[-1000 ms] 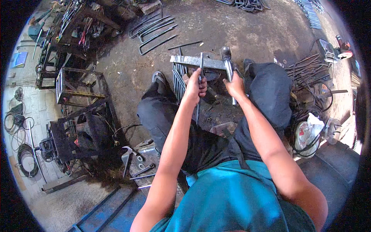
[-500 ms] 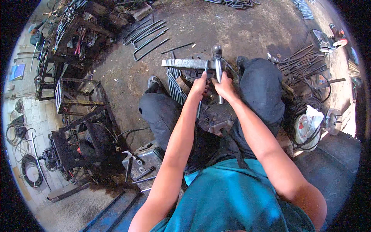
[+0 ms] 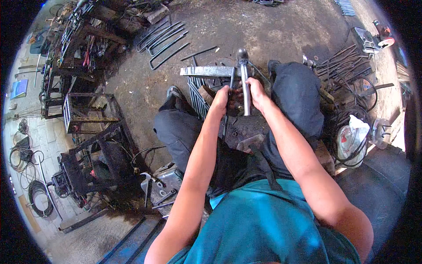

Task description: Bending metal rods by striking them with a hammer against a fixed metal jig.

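My right hand (image 3: 257, 92) grips the metal handle of a hammer (image 3: 243, 75) whose dark head rests at the right end of a grey steel angle bar (image 3: 206, 71). My left hand (image 3: 220, 100) holds a thin dark rod (image 3: 228, 101) upright, its top touching the bar just left of the hammer. Both hands sit close together between my knees, above a dark metal block (image 3: 246, 132). A ribbed metal grate (image 3: 198, 97) leans just left of my left hand.
Bent steel rods (image 3: 165, 42) lie on the dirt floor up ahead. Welded metal frames (image 3: 88, 114) and stands crowd the left. Loose tools, including a hammer (image 3: 147, 187), lie by my left leg. Rods, cables and a white bag (image 3: 351, 136) pile up on the right.
The hammer head has come down from above the bar onto its right end, and both hands have shifted slightly with it. The rod stays in my left hand.
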Demonstrator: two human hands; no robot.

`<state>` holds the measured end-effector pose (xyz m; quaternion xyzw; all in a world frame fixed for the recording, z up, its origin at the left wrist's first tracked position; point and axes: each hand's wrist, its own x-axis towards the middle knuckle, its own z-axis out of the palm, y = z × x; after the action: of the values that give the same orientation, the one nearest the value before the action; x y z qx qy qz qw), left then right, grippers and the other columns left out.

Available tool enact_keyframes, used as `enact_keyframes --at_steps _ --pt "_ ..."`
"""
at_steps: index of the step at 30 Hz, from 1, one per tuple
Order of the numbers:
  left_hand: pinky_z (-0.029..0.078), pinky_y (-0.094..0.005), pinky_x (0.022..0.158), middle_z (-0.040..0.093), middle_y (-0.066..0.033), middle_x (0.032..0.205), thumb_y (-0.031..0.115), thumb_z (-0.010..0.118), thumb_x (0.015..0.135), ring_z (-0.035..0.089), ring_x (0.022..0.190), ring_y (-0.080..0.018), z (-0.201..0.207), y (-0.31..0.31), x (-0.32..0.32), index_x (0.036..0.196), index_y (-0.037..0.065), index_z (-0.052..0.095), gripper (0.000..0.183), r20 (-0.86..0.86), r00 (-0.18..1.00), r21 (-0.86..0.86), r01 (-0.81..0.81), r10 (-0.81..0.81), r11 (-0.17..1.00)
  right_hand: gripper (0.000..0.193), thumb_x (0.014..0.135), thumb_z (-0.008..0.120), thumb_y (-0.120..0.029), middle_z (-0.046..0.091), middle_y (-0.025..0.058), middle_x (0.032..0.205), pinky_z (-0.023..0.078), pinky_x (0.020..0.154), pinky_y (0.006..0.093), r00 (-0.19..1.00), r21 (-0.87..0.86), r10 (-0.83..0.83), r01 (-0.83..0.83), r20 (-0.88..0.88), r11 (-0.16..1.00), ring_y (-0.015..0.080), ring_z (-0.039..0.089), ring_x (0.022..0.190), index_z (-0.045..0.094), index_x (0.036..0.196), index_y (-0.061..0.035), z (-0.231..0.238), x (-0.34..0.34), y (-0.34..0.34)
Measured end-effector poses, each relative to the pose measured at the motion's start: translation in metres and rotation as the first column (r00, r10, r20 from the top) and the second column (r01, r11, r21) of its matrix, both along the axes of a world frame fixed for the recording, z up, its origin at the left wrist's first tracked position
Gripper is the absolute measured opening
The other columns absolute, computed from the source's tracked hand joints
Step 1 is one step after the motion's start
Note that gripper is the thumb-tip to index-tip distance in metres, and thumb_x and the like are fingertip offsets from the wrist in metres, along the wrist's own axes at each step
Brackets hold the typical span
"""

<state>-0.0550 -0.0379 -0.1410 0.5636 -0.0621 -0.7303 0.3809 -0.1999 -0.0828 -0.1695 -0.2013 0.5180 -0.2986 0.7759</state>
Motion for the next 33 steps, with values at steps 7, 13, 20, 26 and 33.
enact_keyframes --at_steps 7,13,20,26,33 --pt "0.049 -0.0317 0.063 0.066 -0.0081 0.081 0.02 0.048 0.095 0.062 0.068 -0.018 0.012 0.014 0.006 0.093 -0.001 0.064 0.026 0.156 0.988 -0.191 0.024 0.007 0.981 0.018 0.069 0.057 -0.017 0.055 0.0077 0.069 0.048 0.052 0.0379 0.999 0.049 0.022 -0.023 0.025 0.999 0.0218 0.056 0.058 0.056 0.082 -0.0047 0.024 0.007 -0.002" --pt "0.049 -0.033 0.067 0.062 -0.0059 0.078 0.029 0.047 0.099 0.061 0.07 -0.0191 0.004 0.024 0.016 0.096 0.001 0.062 0.032 0.047 0.997 -0.207 0.065 -0.057 0.976 0.013 0.074 0.053 -0.017 0.051 0.0053 0.063 0.046 0.045 0.037 0.992 0.058 -0.037 0.03 0.123 0.998 0.0199 0.052 0.05 0.053 0.08 -0.0053 0.026 0.011 0.0" --pt "0.051 -0.0358 0.06 0.06 -0.008 0.077 0.034 0.045 0.1 0.061 0.064 -0.0221 -0.004 0.031 0.017 0.097 0.0 0.058 0.036 0.124 0.99 -0.144 0.087 -0.07 0.986 0.015 0.077 0.063 -0.013 0.046 -0.0009 0.056 0.036 0.035 0.0284 0.952 -0.224 0.022 -0.094 -0.304 0.97 0.0102 0.044 0.04 0.049 0.073 -0.0085 0.043 0.007 0.01" --pt "0.052 -0.0353 0.066 0.067 -0.0113 0.089 0.037 0.047 0.099 0.063 0.075 -0.0201 -0.007 0.031 0.021 0.106 -0.005 0.06 0.044 0.144 0.985 -0.116 0.115 -0.098 0.987 0.022 0.083 0.065 -0.02 0.046 -0.0009 0.054 0.033 0.031 0.0265 0.977 -0.316 0.014 -0.082 -0.212 0.945 0.0098 0.044 0.036 0.048 0.074 -0.0089 0.087 -0.002 0.027" --pt "0.052 -0.046 0.045 0.057 -0.0108 0.066 0.053 0.051 0.093 0.061 0.051 -0.0271 0.002 0.033 0.009 0.079 0.002 0.054 0.052 0.18 0.979 -0.012 0.098 -0.095 0.995 0.033 0.098 0.048 -0.042 0.046 0.0016 0.055 0.038 0.033 0.0289 0.901 -0.285 0.138 -0.271 -0.412 0.919 0.0119 0.044 0.037 0.045 0.108 -0.0109 0.085 -0.016 0.038"
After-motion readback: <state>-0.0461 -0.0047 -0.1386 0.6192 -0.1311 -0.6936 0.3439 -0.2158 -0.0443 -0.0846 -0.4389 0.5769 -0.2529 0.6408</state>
